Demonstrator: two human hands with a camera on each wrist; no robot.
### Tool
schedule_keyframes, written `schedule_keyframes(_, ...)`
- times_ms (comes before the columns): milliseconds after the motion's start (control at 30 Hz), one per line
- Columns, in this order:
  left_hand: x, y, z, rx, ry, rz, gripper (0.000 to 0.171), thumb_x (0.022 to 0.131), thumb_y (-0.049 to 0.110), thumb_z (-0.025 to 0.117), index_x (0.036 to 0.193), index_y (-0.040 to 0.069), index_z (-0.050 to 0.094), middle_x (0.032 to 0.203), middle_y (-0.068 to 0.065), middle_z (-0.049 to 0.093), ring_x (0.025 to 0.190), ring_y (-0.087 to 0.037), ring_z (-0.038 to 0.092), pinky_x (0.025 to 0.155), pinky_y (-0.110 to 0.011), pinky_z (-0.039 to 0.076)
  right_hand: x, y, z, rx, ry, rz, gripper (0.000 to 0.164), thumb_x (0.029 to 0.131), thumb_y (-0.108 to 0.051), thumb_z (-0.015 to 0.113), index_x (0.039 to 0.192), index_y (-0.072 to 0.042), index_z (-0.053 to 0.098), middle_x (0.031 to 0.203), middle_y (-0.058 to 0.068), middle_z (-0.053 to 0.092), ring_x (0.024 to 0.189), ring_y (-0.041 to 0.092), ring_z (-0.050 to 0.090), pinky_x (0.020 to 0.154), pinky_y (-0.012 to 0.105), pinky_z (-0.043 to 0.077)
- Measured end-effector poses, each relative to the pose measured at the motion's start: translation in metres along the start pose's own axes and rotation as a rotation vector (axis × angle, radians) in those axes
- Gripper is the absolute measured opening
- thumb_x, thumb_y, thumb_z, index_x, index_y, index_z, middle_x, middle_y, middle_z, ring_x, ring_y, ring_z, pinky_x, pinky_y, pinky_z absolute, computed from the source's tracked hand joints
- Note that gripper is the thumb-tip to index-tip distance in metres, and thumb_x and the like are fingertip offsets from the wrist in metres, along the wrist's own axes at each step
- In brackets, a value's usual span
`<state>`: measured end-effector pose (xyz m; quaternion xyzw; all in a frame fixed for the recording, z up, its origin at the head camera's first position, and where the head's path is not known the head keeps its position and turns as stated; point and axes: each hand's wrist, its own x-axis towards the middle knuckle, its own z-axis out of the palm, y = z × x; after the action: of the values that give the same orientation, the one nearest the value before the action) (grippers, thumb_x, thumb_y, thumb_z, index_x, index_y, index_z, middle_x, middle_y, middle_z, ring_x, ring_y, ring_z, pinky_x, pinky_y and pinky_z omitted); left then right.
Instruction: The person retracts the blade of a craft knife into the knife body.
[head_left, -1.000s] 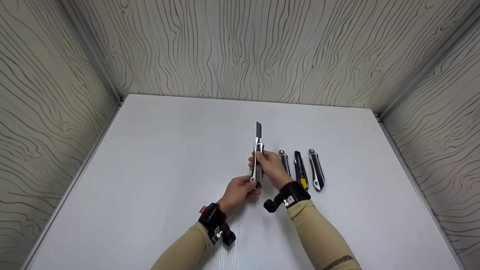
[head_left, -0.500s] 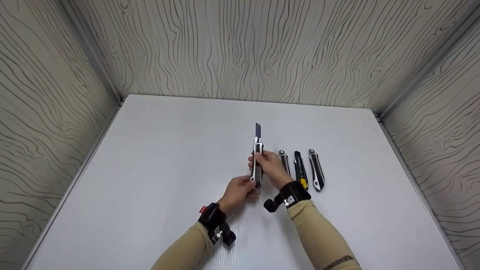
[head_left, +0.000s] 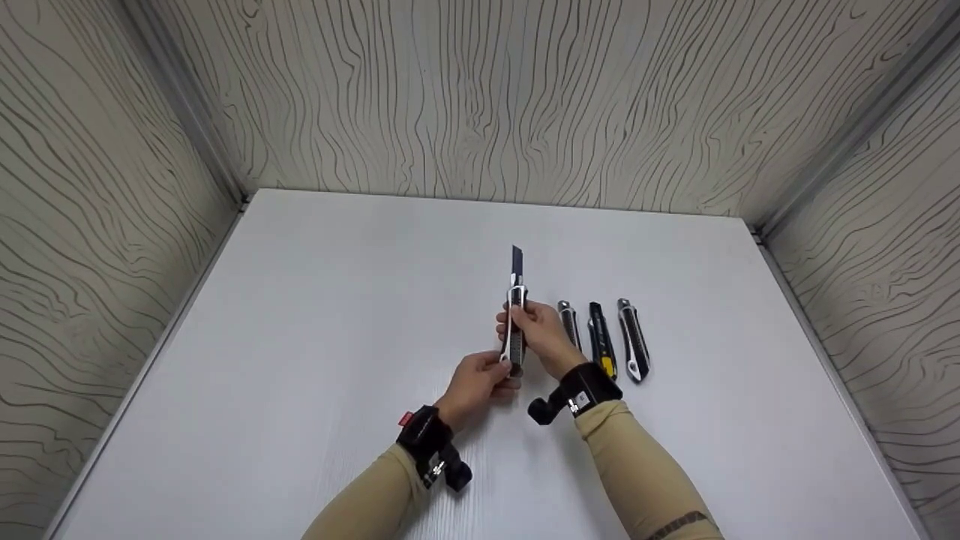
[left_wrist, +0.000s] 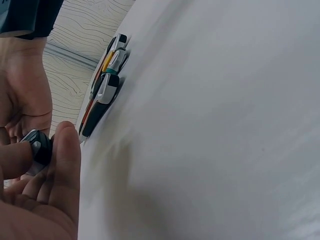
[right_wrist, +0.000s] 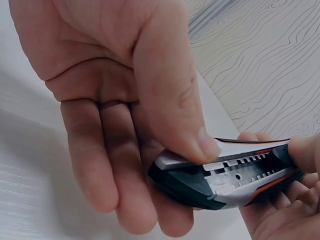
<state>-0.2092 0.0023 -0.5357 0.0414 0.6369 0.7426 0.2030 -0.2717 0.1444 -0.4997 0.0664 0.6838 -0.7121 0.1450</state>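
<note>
Upright in the head view, a snap-off utility knife [head_left: 515, 346] with a silver and black handle has its dark blade [head_left: 517, 261] out, tip away from the person. The right hand [head_left: 549, 339] grips the handle's upper part, thumb lying along its face. At the tail end, the left hand [head_left: 476, 381] pinches the handle between thumb and fingers. In the right wrist view, the knife handle [right_wrist: 240, 175] shows a slotted metal channel and orange edging; the blade is outside that view. The left wrist view shows the dark tail of the knife [left_wrist: 41, 150] between the left thumb and fingers.
Right of the hands, more utility knives lie side by side: a silver-black one [head_left: 569, 321] partly behind the right hand, a black and yellow one [head_left: 600, 337], and another silver-black one [head_left: 634, 341]. The white table [head_left: 337, 300] meets wood-grain panels [head_left: 480, 97] at back and sides.
Both hands keep their places on the knife. The blade tip sits very slightly nearer the handle than one second ago. The other knives have not moved.
</note>
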Motion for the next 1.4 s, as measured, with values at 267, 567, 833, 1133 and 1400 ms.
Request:
schedule_keyframes(267, -0.0010, 0.0014, 0.0001, 0.014, 0.010, -0.001, 0.024, 0.100, 0.006, 0.048, 0.114, -0.010, 0.058, 0.111, -0.032, 0.066, 0.092, -0.026, 0.072, 0.082, -0.036, 0.060, 0.0005, 0.0004, 0.0007, 0.013, -0.003, -0.014, 0.030, 0.103, -0.011, 0.046, 0.125, 0.009, 0.051, 0.102, 0.013, 0.067, 0.083, 0.014, 0.068, 0.083, 0.030, 0.059)
schedule_keyframes(567, -0.0032, 0.0050, 0.0004, 0.025, 0.013, 0.002, 0.027, 0.100, 0.007, 0.048, 0.117, -0.011, 0.057, 0.111, -0.031, 0.067, 0.091, -0.026, 0.072, 0.082, -0.036, 0.061, -0.0004, -0.0008, 0.0006, -0.006, -0.002, 0.004, 0.032, 0.101, -0.009, 0.048, 0.129, 0.008, 0.050, 0.114, 0.020, 0.065, 0.087, 0.014, 0.069, 0.088, 0.030, 0.058)
schedule_keyframes(833, -0.0045, 0.0043, 0.0010, -0.007, 0.025, -0.012, 0.026, 0.099, 0.006, 0.048, 0.117, -0.012, 0.057, 0.110, -0.029, 0.067, 0.089, -0.023, 0.071, 0.083, -0.038, 0.060, -0.0020, -0.0002, -0.0004, -0.017, -0.060, -0.022, 0.033, 0.101, -0.006, 0.048, 0.130, 0.008, 0.048, 0.120, 0.026, 0.062, 0.087, 0.013, 0.068, 0.086, 0.027, 0.058)
schedule_keyframes(1133, -0.0044, 0.0003, 0.0001, -0.035, -0.001, -0.015, 0.027, 0.101, 0.008, 0.046, 0.118, -0.011, 0.056, 0.113, -0.031, 0.065, 0.092, -0.024, 0.071, 0.087, -0.041, 0.059, -0.0015, 0.0029, -0.0028, -0.021, -0.072, -0.038, 0.034, 0.100, -0.006, 0.049, 0.130, 0.010, 0.047, 0.117, 0.022, 0.064, 0.088, 0.013, 0.068, 0.086, 0.026, 0.057)
schedule_keyframes(1400, -0.0051, -0.0043, -0.0001, -0.069, -0.011, -0.006, 0.033, 0.104, 0.014, 0.045, 0.121, -0.011, 0.055, 0.113, -0.029, 0.066, 0.091, -0.019, 0.070, 0.083, -0.035, 0.060, 0.0003, 0.0028, -0.0019, 0.005, -0.056, -0.028, 0.035, 0.101, -0.007, 0.048, 0.132, 0.008, 0.047, 0.123, 0.025, 0.062, 0.091, 0.014, 0.068, 0.089, 0.027, 0.057)
